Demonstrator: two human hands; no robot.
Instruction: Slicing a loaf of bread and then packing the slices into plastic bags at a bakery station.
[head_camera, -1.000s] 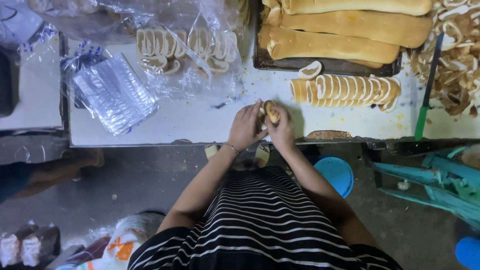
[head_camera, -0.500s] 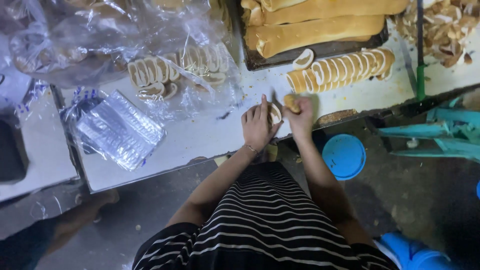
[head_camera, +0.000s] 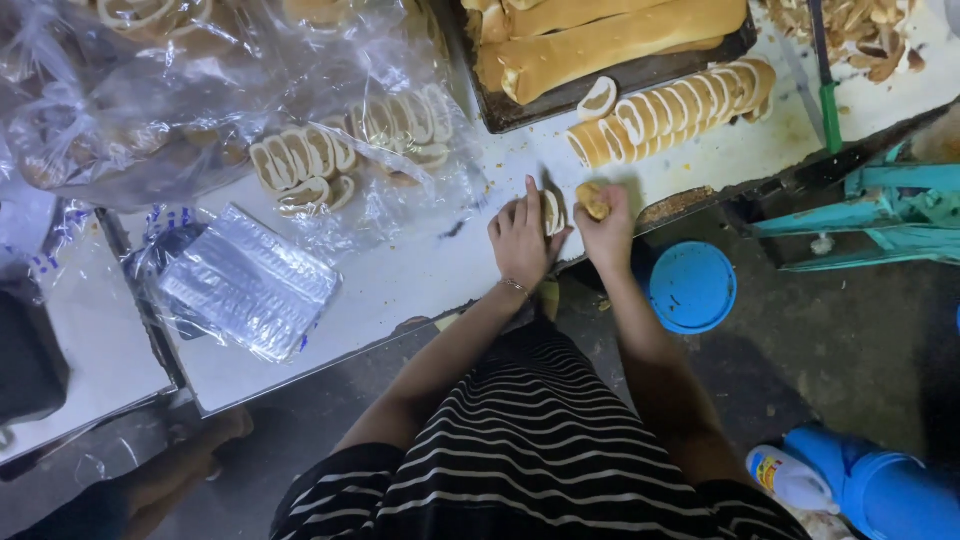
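My left hand (head_camera: 520, 240) rests on the white table (head_camera: 400, 280) near its front edge and grips a pale roll slice (head_camera: 551, 212) against its fingers. Just to its right, my right hand (head_camera: 606, 225) is closed on another golden slice (head_camera: 592, 199). Beyond both hands lies a row of cut roll slices (head_camera: 672, 110) standing side by side. A dark tray (head_camera: 560, 98) behind that row carries long uncut bread rolls (head_camera: 610, 40).
Clear plastic bags with packed slices (head_camera: 310, 160) cover the left of the table, with a stack of folded bags (head_camera: 250, 280) nearer. Crust scraps (head_camera: 860, 30) and a green-handled tool (head_camera: 828, 90) lie at right. A blue lid (head_camera: 692, 287) and blue container (head_camera: 890, 490) are on the floor.
My hands have separated slightly, each with a slice, and the view has tilted and shifted left. The slice row and tray now appear further right and higher.
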